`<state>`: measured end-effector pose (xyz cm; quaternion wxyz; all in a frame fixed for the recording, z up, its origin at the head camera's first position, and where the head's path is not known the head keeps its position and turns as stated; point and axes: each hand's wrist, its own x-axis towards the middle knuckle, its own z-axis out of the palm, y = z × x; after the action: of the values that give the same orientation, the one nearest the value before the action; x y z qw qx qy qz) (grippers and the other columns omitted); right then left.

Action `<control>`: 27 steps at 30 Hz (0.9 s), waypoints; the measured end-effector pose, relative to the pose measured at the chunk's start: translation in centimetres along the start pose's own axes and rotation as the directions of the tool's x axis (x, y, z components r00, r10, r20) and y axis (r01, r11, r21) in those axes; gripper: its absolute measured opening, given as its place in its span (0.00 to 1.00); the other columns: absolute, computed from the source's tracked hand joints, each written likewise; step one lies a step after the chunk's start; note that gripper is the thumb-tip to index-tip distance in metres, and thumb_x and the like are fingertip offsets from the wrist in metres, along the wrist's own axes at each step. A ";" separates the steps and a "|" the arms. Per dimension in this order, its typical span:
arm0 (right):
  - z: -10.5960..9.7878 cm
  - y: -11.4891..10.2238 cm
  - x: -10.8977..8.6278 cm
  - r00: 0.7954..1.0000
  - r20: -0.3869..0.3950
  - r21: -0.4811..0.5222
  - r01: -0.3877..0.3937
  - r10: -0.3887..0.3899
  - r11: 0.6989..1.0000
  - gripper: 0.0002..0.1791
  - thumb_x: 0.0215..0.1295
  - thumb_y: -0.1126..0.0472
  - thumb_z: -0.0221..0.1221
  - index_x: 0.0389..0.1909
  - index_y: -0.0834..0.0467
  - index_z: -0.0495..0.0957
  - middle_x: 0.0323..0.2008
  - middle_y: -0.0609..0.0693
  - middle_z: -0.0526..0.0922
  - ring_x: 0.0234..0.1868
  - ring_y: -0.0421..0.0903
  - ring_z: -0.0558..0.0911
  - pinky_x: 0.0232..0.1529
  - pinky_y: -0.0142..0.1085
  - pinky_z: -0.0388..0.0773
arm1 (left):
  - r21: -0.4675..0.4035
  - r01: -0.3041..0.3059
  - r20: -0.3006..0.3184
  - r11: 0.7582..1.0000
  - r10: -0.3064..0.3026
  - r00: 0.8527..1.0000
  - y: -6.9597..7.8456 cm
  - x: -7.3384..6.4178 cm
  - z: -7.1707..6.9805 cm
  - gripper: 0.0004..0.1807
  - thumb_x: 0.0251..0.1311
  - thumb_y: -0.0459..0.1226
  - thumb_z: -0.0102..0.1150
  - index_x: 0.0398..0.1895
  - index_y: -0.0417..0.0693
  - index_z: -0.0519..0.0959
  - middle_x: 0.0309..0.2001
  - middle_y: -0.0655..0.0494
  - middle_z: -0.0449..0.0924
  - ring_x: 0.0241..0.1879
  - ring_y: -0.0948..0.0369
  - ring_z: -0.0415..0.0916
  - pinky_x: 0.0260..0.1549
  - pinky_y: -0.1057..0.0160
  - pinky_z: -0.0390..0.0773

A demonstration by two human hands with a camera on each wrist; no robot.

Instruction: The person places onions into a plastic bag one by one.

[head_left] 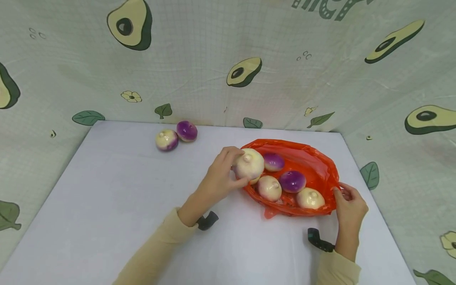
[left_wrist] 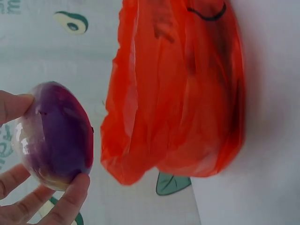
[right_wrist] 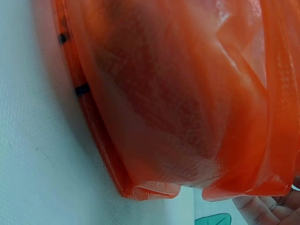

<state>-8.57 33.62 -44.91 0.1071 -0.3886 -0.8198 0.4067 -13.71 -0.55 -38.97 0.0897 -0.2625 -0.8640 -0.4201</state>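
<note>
My left hand [head_left: 218,178] grips a white-and-purple turnip [head_left: 250,164] at the left rim of a red plastic bag [head_left: 322,168]. In the left wrist view, thumb and fingers [left_wrist: 70,200] spread around the purple side of that turnip [left_wrist: 61,133], beside the bag [left_wrist: 183,103]. The bag's mouth is wide; inside lie purple turnips [head_left: 292,181] and pale ones [head_left: 269,188], one partly hidden beneath the held turnip. On the right, my right hand [head_left: 350,206] pinches the bag's rim. The right wrist view is mostly filled by the bag's side [right_wrist: 164,103], with fingertips [right_wrist: 258,210] at its edge.
Two more turnips, one pale and purple [head_left: 166,140] and one purple [head_left: 187,131], sit together toward the back left of the white table [head_left: 117,198]. An avocado-print cloth [head_left: 199,79] rises behind the table's back edge and along its sides.
</note>
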 end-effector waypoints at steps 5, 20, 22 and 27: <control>0.6 1.7 1.7 1.000 -0.001 0.000 -0.007 0.007 1.000 0.28 0.62 0.38 0.49 0.61 0.44 0.70 0.49 0.47 0.74 0.45 0.39 0.72 0.44 0.30 0.80 | 0.020 0.006 0.070 1.000 -0.008 0.997 1.2 0.2 1.2 0.30 0.48 0.41 0.67 0.55 0.49 0.66 0.56 0.54 0.66 0.54 0.58 0.66 0.54 0.58 0.75; -0.1 -0.3 -0.3 1.000 0.013 0.018 -0.008 0.008 1.000 0.27 0.65 0.43 0.49 0.62 0.49 0.69 0.52 0.52 0.73 0.43 0.39 0.71 0.53 0.33 0.75 | 0.097 0.029 0.197 0.995 -0.047 0.979 1.9 1.3 5.4 0.31 0.53 0.44 0.64 0.59 0.48 0.64 0.56 0.51 0.66 0.55 0.56 0.66 0.56 0.60 0.73; -0.1 -0.4 -0.4 1.000 0.015 0.004 -0.015 0.015 1.000 0.27 0.65 0.42 0.49 0.62 0.49 0.69 0.52 0.51 0.73 0.43 0.38 0.71 0.54 0.35 0.74 | 0.108 0.033 0.200 0.994 -0.054 0.978 1.9 1.4 5.9 0.31 0.54 0.44 0.64 0.59 0.48 0.64 0.56 0.50 0.67 0.54 0.55 0.67 0.55 0.61 0.73; -0.2 -0.5 -0.5 0.999 0.023 0.007 -0.022 0.022 1.000 0.28 0.65 0.42 0.49 0.63 0.48 0.69 0.51 0.51 0.73 0.42 0.37 0.71 0.54 0.35 0.74 | 0.123 0.058 0.211 0.991 -0.083 0.974 1.8 1.8 6.9 0.31 0.56 0.47 0.62 0.60 0.49 0.63 0.57 0.51 0.66 0.53 0.55 0.65 0.50 0.63 0.76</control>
<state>-8.39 33.23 -44.36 0.0945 -0.3923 -0.8153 0.4152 -13.81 6.38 -41.45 -0.0044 -0.2699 -0.9005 -0.3410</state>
